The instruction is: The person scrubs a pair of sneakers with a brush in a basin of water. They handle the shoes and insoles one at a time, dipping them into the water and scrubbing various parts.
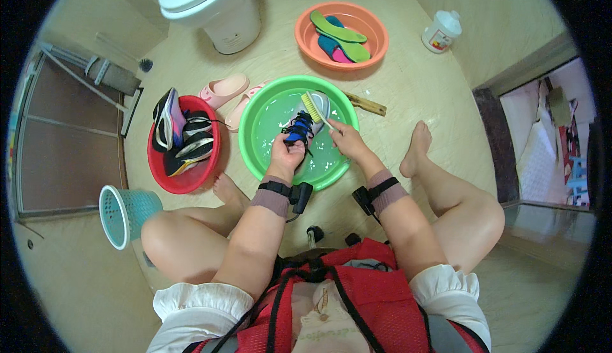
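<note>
A green plastic basin [245, 135] with water stands on the floor before me. My left hand [287, 154] holds a sneaker [299, 126] with black laces and a blue tongue over the basin, by its heel end. My right hand [348, 139] grips the white handle of a scrubbing brush [313, 107], whose yellowish bristles rest against the shoe's toe part. Left of the basin, a red basin [216, 162] holds several shoes [172, 126]. Beyond, an orange basin [380, 25] holds green insoles [337, 33] over blue and pink items.
Pink slippers [224, 90] lie between the red and green basins. A wooden piece [368, 104] sits at the green basin's right edge. A toilet [229, 23], a white bottle [442, 33], a teal plastic basket [138, 207] and a floor squeegee [129, 111] stand around.
</note>
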The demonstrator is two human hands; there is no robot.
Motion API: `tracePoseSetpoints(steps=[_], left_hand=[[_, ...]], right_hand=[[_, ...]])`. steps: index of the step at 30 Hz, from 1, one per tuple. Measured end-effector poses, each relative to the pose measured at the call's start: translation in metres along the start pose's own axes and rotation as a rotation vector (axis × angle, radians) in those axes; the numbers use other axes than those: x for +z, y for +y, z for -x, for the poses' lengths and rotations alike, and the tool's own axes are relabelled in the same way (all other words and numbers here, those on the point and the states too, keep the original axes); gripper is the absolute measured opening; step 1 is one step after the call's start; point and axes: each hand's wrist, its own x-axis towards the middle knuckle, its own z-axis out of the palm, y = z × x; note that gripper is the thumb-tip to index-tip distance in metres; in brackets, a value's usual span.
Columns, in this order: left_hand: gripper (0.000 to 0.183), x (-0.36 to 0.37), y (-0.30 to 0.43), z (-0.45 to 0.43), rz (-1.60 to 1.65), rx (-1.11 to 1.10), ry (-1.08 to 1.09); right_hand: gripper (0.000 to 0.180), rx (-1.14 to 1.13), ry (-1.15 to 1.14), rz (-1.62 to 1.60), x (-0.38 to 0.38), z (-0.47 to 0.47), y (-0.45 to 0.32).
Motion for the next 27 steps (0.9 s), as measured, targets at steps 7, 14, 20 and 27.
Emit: tracePoseSetpoints(steps=[7, 14, 20, 27], left_hand=[[0.042, -0.012, -0.002, -0.014, 0.049, 0.010, -0.209], [0.034, -0.008, -0.005, -0.023, -0.084, 0.206, -0.280], [0.036, 0.006, -0.014, -0.020, 0.005, 0.122, -0.297], [0.037, -0.015, -0.009, -0.048, -0.198, 0.203, -0.160]], right_hand=[[0.044, -0.181, -0.017, 0.234, 0.016, -0.007, -0.004], [0.042, -0.105, -0.109, 0.441, 0.025, -0.005, -0.017], [0.037, -0.204, 0.010, 0.594, 0.029, -0.019, -0.019], [0.039, -0.144, -0.011, 0.889, 0.049, -0.040, -0.018]])
